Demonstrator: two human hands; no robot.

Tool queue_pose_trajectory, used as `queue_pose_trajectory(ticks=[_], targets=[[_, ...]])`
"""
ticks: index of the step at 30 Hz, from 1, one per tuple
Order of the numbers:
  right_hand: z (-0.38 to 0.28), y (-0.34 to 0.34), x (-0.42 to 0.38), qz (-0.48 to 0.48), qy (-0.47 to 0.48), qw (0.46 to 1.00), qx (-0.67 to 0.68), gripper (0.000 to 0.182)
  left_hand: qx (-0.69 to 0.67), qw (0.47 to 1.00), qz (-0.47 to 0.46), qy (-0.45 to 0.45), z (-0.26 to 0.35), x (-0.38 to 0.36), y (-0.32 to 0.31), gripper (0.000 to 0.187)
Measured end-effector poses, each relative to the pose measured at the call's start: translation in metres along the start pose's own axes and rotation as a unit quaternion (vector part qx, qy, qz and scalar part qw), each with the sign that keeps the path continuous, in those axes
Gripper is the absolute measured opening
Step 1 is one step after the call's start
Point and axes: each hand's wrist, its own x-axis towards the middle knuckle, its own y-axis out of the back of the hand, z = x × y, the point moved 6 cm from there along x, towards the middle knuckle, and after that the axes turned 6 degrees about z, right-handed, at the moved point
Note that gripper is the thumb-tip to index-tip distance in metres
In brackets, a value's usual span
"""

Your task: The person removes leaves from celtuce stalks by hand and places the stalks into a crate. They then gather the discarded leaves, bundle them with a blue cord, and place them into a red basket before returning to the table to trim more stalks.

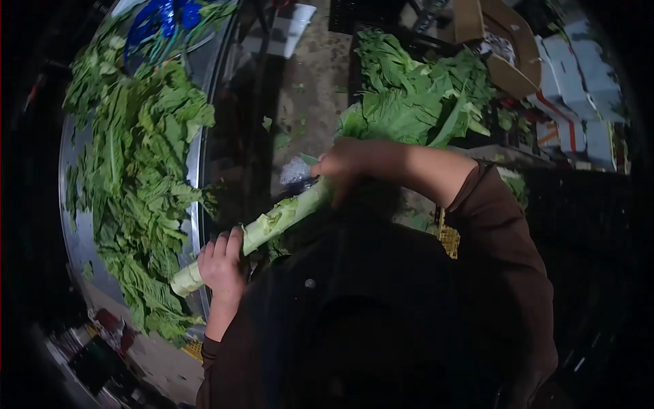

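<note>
A thick pale green celtuce stem (293, 213) lies slantwise in front of my body, its cut end at the lower left and its other end at the upper right. Near the cut end, my left hand (223, 264) is wrapped round the stem. My right hand (346, 162) is closed at the upper end, with a small bit of leaf showing by its fingertips; the palm side is hidden. Just beyond the right hand are broad green leaves (409, 109). To the left, a long heap of loose leaves (146, 170) covers much of a metal table (195, 160).
A blue plastic item (167, 20) sits among leaves at the table's far end. At the upper right stand an open cardboard box (524, 75) and white boxes (579, 82). Leaf scraps dot the floor (310, 75). Part of a yellow crate (449, 238) shows by my right arm.
</note>
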Motion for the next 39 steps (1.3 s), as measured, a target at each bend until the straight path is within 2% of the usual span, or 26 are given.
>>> queue_pose_trajectory(ticks=[3, 5, 9, 11, 13, 15, 17, 18, 20, 21, 23, 25, 27, 32, 36, 38, 39], targets=[[0.039, -0.036, -0.043, -0.008, -0.047, 0.997, 0.067, 0.067, -0.039, 0.997, -0.011, -0.062, 0.018, 0.024, -0.008, 0.044], [0.044, -0.04, -0.079, 0.058, -0.042, 0.987, 0.146, 0.068, -0.035, 0.993, -0.033, -0.107, 0.035, 0.04, -0.014, 0.039], [0.08, -0.063, -0.131, 0.098, -0.104, 0.977, 0.156, 0.061, -0.042, 0.984, -0.003, -0.171, 0.077, 0.077, -0.044, 0.028], [0.11, -0.064, -0.157, 0.121, -0.167, 0.972, 0.108, 0.06, -0.053, 0.981, 0.006, -0.186, 0.107, 0.106, -0.058, 0.028], [0.147, -0.066, -0.18, 0.147, -0.186, 0.968, 0.078, 0.06, -0.059, 0.977, 0.0, -0.207, 0.139, 0.133, -0.076, 0.03], [0.19, -0.07, -0.206, 0.172, -0.203, 0.963, 0.054, 0.061, -0.075, 0.976, -0.017, -0.205, 0.174, 0.164, -0.094, 0.029], [0.234, -0.06, -0.236, 0.3, -0.222, 0.924, -0.086, 0.061, -0.104, 0.972, -0.05, -0.204, 0.206, 0.197, -0.119, 0.029], [0.252, -0.056, -0.243, 0.299, -0.22, 0.926, -0.077, 0.061, -0.102, 0.972, -0.059, -0.205, 0.222, 0.211, -0.133, 0.029], [0.301, -0.049, -0.261, 0.248, -0.291, 0.921, -0.073, 0.063, -0.075, 0.973, -0.076, -0.204, 0.257, 0.241, -0.163, 0.028], [0.327, -0.053, -0.266, 0.244, -0.291, 0.922, -0.069, 0.063, -0.082, 0.975, -0.064, -0.198, 0.273, 0.257, -0.175, 0.03], [0.369, -0.055, -0.273, 0.36, -0.257, 0.883, -0.16, 0.056, -0.063, 0.977, -0.096, -0.178, 0.295, 0.285, -0.21, 0.029], [0.41, -0.057, -0.273, 0.373, -0.25, 0.882, -0.144, 0.056, -0.06, 0.978, -0.115, -0.161, 0.31, 0.305, -0.235, 0.03], [0.441, -0.06, -0.266, 0.385, -0.238, 0.883, -0.123, 0.055, -0.062, 0.981, -0.076, -0.169, 0.322, 0.321, -0.25, 0.029], [0.507, -0.059, -0.248, 0.419, -0.26, 0.857, -0.152, 0.056, -0.065, 0.977, -0.14, -0.149, 0.341, 0.339, -0.282, 0.029], [0.54, -0.062, -0.233, 0.42, -0.246, 0.865, -0.124, 0.063, -0.083, 0.969, -0.188, -0.133, 0.35, 0.342, -0.307, 0.036], [0.551, -0.064, -0.226, 0.387, -0.26, 0.877, -0.115, 0.063, -0.097, 0.968, -0.199, -0.121, 0.35, 0.339, -0.321, 0.038], [0.557, -0.065, -0.221, 0.383, -0.261, 0.878, -0.123, 0.063, -0.097, 0.967, -0.209, -0.111, 0.346, 0.335, -0.326, 0.047]])
